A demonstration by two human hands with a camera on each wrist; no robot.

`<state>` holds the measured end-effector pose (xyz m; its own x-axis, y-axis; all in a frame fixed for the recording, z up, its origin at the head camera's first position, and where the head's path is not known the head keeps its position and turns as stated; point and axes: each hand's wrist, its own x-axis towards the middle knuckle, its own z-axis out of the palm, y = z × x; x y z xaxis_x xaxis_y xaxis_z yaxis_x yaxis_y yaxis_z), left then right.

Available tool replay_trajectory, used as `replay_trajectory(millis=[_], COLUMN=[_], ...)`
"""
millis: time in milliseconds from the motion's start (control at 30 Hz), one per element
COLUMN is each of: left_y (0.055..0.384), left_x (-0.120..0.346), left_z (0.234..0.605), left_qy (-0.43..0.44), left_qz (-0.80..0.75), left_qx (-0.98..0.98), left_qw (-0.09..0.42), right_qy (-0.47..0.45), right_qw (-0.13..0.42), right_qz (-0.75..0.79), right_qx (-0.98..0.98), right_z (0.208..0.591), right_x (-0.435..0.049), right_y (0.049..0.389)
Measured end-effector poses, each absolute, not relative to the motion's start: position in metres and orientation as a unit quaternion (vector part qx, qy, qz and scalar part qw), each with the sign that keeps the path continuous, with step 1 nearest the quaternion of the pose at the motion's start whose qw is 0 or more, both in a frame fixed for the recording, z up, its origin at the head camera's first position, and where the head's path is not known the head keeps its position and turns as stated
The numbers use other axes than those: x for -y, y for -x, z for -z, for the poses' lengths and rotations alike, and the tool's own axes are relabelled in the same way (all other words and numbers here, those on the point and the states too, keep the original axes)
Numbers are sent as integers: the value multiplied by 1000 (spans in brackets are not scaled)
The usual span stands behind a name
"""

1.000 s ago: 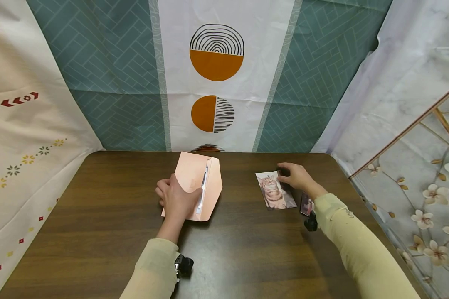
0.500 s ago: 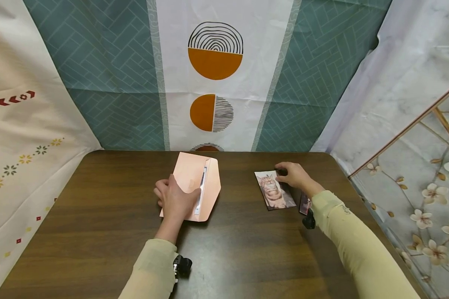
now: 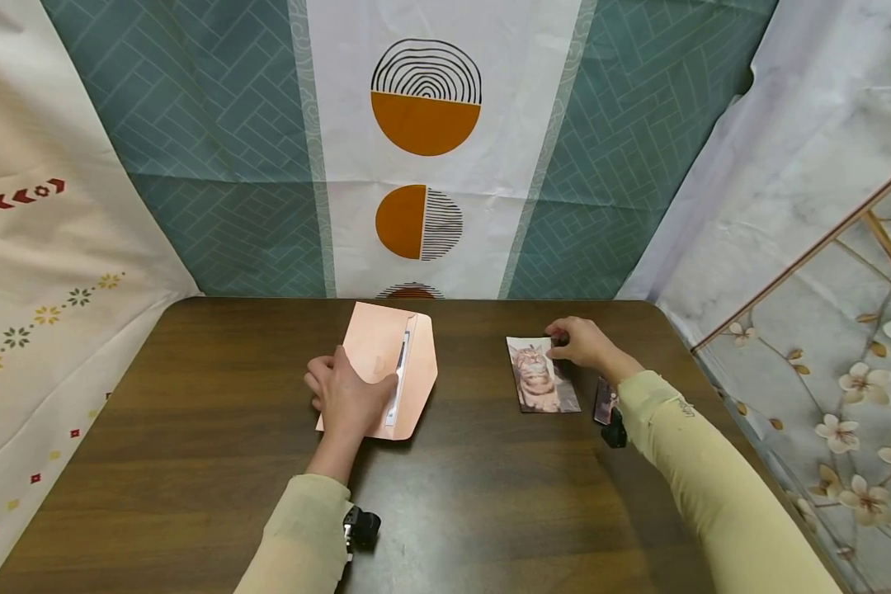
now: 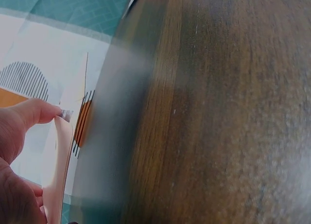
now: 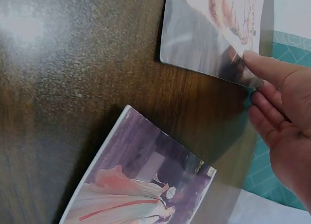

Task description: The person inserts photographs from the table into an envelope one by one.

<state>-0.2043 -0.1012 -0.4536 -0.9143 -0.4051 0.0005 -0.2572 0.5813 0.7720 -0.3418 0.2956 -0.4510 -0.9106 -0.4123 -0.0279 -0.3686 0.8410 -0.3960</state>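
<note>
A pale pink envelope (image 3: 377,334) lies on the table with its pointed flap spread to the right. Inside its mouth shows the edge of a white and blue card (image 3: 393,412). My left hand (image 3: 347,400) grips the envelope, thumb at the mouth and fingers around the far left side. At the right, my right hand (image 3: 586,345) pinches the right edge of a cat picture card (image 3: 535,379), thumb on top. In the right wrist view a second picture card (image 5: 141,170), purple with a figure in a long dress, lies near that hand, partly hidden by the wrist in the head view.
The dark wooden table (image 3: 475,511) reaches back to a patterned curtain (image 3: 445,165). Cloth with flowers (image 3: 861,396) hangs along the right side, and cream cloth (image 3: 59,247) along the left.
The cat picture card has turned slightly and shifted a little away from me, with my right hand moving along. My left hand and the envelope stay in place.
</note>
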Motion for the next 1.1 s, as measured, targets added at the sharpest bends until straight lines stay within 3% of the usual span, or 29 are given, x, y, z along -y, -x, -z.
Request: replay_trajectory(millis=[667, 1100], left_y=[206, 204], left_x=[101, 102], left_z=[455, 452], left_qy=[-187, -187], left_qz=[416, 422], left_qx=[885, 883], left_qw=[90, 86], right_qy=[158, 127], right_qw=[46, 153], right_qz=[278, 423], right_qx=[-946, -884], right_z=[453, 432], right_x=[-295, -292], right_y=[337, 333])
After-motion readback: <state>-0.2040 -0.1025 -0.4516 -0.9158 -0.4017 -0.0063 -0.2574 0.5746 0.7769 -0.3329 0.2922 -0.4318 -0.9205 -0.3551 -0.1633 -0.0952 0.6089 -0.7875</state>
